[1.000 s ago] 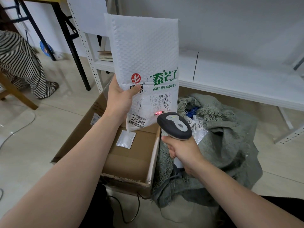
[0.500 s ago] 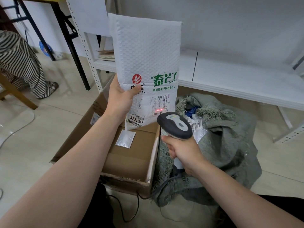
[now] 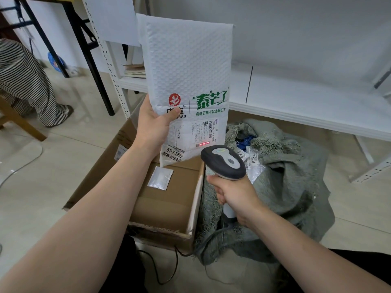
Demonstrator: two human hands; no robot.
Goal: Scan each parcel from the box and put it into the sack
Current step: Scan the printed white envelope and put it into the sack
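Upright white parcel (image 3: pixel 188 81), label "57-5-2502", in left hand (image 3: pixel 153 127) grip; scanner (image 3: pixel 223 162) clenched in right hand (image 3: pixel 234 195).

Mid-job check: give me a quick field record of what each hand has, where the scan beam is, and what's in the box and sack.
left hand: holds white bubble mailer upright over the box
right hand: grips barcode scanner, aimed at the mailer
scan beam: red line on the mailer's label barcode
cardboard box: open, one small silver packet visible inside
green sack: open beside the box, labelled parcels inside
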